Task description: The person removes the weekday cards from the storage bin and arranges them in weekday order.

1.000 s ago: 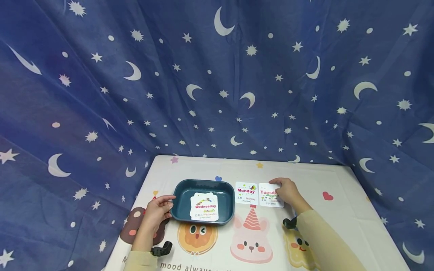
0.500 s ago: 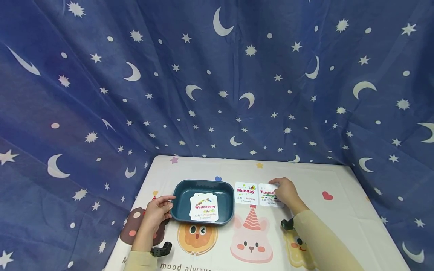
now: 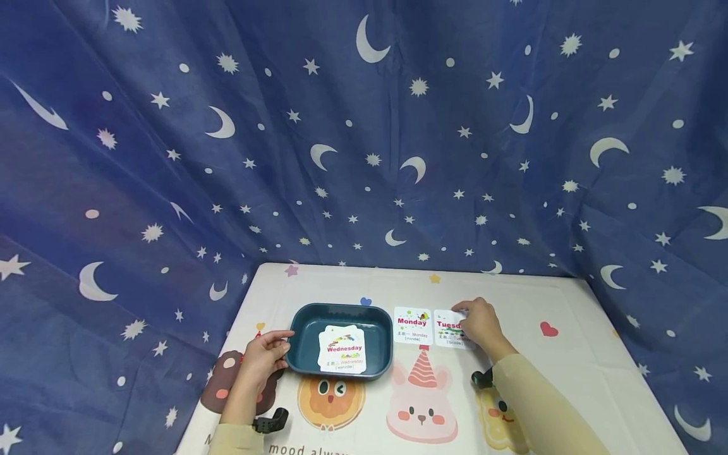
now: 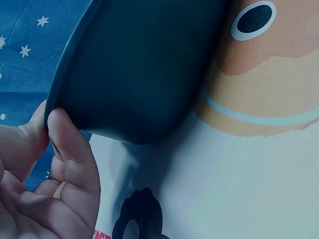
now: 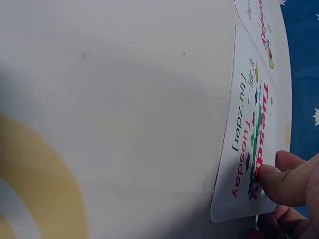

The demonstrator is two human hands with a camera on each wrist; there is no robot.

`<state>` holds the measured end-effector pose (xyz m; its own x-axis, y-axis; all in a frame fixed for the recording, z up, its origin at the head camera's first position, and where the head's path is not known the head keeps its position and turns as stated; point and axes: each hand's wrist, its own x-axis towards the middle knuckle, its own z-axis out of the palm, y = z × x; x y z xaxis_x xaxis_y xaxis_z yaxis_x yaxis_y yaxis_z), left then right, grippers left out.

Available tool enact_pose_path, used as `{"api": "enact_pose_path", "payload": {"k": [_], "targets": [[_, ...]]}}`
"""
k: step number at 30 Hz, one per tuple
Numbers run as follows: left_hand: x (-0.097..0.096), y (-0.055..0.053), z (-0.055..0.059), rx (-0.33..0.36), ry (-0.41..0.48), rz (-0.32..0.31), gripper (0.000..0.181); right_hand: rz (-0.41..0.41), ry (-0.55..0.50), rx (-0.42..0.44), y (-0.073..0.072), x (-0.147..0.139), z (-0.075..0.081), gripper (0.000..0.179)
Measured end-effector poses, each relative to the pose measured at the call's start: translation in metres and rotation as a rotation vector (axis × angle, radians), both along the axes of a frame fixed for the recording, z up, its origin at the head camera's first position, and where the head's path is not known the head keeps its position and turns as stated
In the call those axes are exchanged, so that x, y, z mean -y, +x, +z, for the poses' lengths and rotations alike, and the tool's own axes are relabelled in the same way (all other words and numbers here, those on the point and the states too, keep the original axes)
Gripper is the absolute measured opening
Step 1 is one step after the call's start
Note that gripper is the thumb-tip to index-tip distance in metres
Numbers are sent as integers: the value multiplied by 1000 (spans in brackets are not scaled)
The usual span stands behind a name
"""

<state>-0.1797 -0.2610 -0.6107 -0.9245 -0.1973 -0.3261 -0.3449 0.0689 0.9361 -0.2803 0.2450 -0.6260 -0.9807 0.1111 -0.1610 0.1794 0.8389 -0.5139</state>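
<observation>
My left hand [image 3: 264, 357] pinches the left rim of a dark teal tray [image 3: 380, 344], its thumb and fingers on either side of the wall in the left wrist view. Inside the tray lies a small pile of white cards, topped by the Wednesday card [image 3: 344, 349]. To the right of the tray, the Monday card [image 3: 413, 325] lies face up on the table. Beside it is the Tuesday card [image 5: 249, 124]. My right hand [image 3: 480, 323] pinches that card's right edge, thumb on the printed face and fingers at the edge, partly hidden.
A white tablecloth [image 3: 569, 379] printed with cartoon faces covers the table. Behind it and at both sides hangs a dark blue curtain [image 3: 341, 208] with moons and stars. Black wrist devices [image 3: 272, 421] sit on both forearms.
My right hand and forearm have shifted very slightly left at the Tuesday card. The left hand keeps its hold on the tray rim, and the cards lie practically where they were.
</observation>
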Motion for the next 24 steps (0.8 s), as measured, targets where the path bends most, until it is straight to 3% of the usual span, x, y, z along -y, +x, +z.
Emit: {"api": "enact_pose_path", "payload": {"k": [9, 24], "targets": [[1, 0, 0, 7, -6, 4, 31, 31, 75, -31, 0, 1, -2, 63], [1, 0, -1, 3, 0, 3, 31, 46, 45, -104, 0, 4, 1, 80]]}}
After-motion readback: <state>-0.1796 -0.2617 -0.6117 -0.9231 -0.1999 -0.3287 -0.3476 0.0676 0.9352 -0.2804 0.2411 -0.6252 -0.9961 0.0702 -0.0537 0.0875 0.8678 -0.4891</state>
